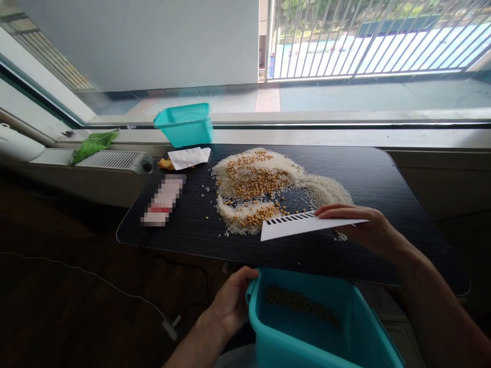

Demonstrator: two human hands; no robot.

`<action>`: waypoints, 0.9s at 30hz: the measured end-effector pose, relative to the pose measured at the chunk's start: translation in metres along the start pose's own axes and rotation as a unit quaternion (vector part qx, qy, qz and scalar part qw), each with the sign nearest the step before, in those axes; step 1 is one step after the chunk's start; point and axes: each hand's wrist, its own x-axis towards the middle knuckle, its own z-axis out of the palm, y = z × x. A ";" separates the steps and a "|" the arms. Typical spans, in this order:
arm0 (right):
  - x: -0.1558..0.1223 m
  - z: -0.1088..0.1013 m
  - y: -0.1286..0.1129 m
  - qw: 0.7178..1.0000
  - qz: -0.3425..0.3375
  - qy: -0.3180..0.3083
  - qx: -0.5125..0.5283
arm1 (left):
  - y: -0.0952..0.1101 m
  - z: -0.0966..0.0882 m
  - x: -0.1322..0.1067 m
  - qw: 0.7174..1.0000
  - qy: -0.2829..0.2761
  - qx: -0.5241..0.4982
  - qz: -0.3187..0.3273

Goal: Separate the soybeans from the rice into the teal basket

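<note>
My left hand (233, 296) is closed on the left rim of a teal plastic bin (307, 335), just below the table's front edge. A layer of small dark greenish grains (299, 301) lies along the bin's bottom. My right hand (356, 220) grips a stiff white sheet (303, 227) with a row of dark slots along its far edge. The sheet is tilted over the front of a spread pile of white rice (330, 189) mixed with yellow-tan round beans (257, 181). My right fingertips lie on top of the sheet; the thumb is hidden.
The pile rests on a black table (368, 163) beside a window. A second teal bin (187, 125) stands at the back left, near a white paper (190, 158) and a blurred packet (163, 200). A radiator (115, 159) holds a green bag (94, 145). A white cable (95, 276) crosses the floor.
</note>
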 end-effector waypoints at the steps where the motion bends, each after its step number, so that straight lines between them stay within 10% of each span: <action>1: 0.003 0.000 0.001 1.000 -0.002 0.000 0.001 | 0.000 0.001 0.000 1.000 0.001 -0.002 0.001; 6: 0.007 -0.002 -0.004 1.000 -0.013 0.011 0.002 | 0.007 -0.015 -0.006 1.000 0.007 0.006 0.025; 14: 0.003 0.004 0.001 0.999 -0.018 0.034 -0.009 | 0.072 -0.093 -0.045 0.985 0.109 0.008 0.136; 21: -0.001 0.006 -0.006 0.994 -0.011 0.098 -0.037 | 0.106 -0.105 -0.054 0.991 0.084 -0.004 0.104; 27: 0.020 0.067 -0.053 0.991 -0.041 0.116 -0.057 | 0.116 -0.117 -0.052 0.995 0.063 -0.019 0.077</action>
